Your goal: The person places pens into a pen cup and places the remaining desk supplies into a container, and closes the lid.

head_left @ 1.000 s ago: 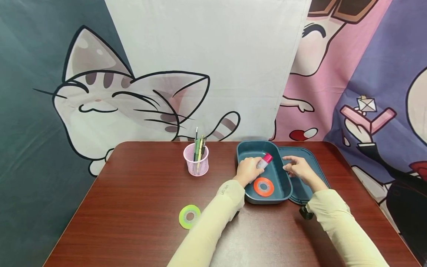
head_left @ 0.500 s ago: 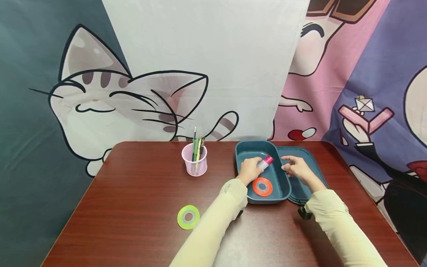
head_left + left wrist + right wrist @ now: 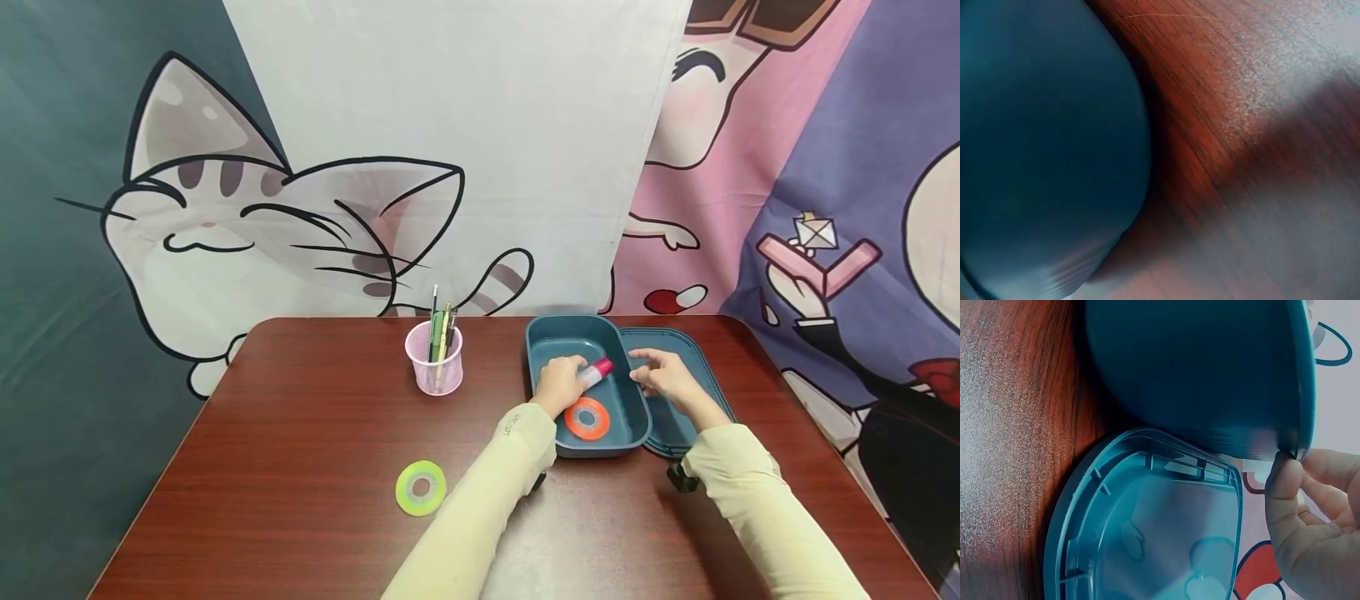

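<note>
Tube (image 3: 597,373) lower than before, left grip (image 3: 558,385) around it, right grip (image 3: 1319,519) around box rim (image 3: 1306,394).

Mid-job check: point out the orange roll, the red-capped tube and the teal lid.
Orange roll (image 3: 587,433), head view: ring's near side.
Red-capped tube (image 3: 592,377), head view: pale body.
Teal lid (image 3: 1154,522), right wrist view: flat panel.

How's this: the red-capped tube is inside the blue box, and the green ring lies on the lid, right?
No: the green ring lies on the table, not the lid, as the head view shows. The red-capped tube is inside the blue box.
</note>
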`<state>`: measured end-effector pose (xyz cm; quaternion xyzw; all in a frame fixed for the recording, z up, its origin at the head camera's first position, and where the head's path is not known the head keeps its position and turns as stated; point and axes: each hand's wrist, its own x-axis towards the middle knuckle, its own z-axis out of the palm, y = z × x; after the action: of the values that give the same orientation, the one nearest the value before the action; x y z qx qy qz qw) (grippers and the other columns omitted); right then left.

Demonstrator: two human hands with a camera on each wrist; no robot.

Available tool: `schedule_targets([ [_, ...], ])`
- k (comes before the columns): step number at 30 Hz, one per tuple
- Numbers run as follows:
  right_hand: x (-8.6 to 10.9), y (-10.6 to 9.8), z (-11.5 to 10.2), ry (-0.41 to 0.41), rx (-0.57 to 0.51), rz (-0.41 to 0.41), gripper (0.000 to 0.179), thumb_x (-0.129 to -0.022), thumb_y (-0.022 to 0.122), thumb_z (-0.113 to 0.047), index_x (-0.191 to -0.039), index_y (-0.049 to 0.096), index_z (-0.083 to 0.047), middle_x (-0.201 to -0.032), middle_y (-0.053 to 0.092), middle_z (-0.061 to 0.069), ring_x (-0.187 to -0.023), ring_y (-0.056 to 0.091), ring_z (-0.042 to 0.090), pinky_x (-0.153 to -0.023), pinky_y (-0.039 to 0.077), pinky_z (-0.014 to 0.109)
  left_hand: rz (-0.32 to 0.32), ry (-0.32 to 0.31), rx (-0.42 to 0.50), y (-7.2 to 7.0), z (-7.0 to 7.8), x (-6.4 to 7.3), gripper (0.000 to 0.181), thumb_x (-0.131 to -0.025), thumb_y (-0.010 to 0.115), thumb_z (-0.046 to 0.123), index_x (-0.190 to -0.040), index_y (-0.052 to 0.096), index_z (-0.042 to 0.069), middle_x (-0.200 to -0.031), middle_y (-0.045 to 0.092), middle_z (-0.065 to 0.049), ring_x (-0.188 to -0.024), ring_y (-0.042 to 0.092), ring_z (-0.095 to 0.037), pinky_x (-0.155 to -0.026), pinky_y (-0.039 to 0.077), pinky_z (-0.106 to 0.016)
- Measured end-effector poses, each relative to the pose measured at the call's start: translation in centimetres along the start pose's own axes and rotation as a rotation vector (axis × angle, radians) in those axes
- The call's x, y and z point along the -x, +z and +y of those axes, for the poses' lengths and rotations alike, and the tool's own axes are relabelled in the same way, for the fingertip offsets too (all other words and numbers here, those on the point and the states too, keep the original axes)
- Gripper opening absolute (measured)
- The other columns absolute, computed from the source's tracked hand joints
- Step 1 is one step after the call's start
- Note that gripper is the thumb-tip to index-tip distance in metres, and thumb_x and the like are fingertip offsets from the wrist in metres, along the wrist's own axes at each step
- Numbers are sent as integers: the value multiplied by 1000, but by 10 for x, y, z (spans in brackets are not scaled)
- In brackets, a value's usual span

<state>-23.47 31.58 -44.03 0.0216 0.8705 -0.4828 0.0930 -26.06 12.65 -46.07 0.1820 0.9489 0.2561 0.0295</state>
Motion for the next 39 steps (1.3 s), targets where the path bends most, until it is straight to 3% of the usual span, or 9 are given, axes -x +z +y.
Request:
schedule_targets([
  [5,1,2,-3,-6,2,-4,48,-85,52,-5,-128,37,9,-84,54,11,-61,48,11,-57,49,26,49,40,31,-7,-2,-1,30,-82,62,21,-111,61,17,-93,63,0,-86,58,-12,-76,47,-24],
  [10,0,2,-3,-2,7,-7,47,-85,51,-4,-128,37,8,-86,54,13,-62,48,12,-58,49,26,57,95,114,-22,-5,-2,32,-82,63,18,-113,60,14,-97,65,-1,-90,60,-11,-80,46,-23],
  [22,-2,2,2,8,37,-6,46,-85,50,-4,-127,37,8,-96,55,23,-65,50,16,-61,49,27,-53,223,272,-53,-27,9,30,-82,62,18,-112,61,13,-90,66,-1,-81,61,-9,-69,47,-15],
  [29,-2,2,1,15,37,-16,47,-85,51,-5,-128,37,8,-97,54,24,-66,50,17,-62,49,27,-121,240,304,-70,-46,26,29,-81,64,19,-110,61,14,-90,66,-1,-81,60,-9,-70,46,-15],
  [34,-1,2,-1,11,43,-10,46,-85,50,-4,-127,37,8,-94,54,22,-66,50,17,-62,49,27,-128,293,311,-79,-64,43,29,-80,65,16,-107,62,10,-89,66,-3,-77,60,-9,-67,46,-14],
  [39,1,1,-1,2,51,-1,46,-85,50,-4,-127,37,8,-89,52,17,-65,48,16,-60,49,27,-145,309,334,-83,-84,58,31,-78,66,14,-108,61,5,-89,66,-5,-78,61,-10,-67,47,-14],
])
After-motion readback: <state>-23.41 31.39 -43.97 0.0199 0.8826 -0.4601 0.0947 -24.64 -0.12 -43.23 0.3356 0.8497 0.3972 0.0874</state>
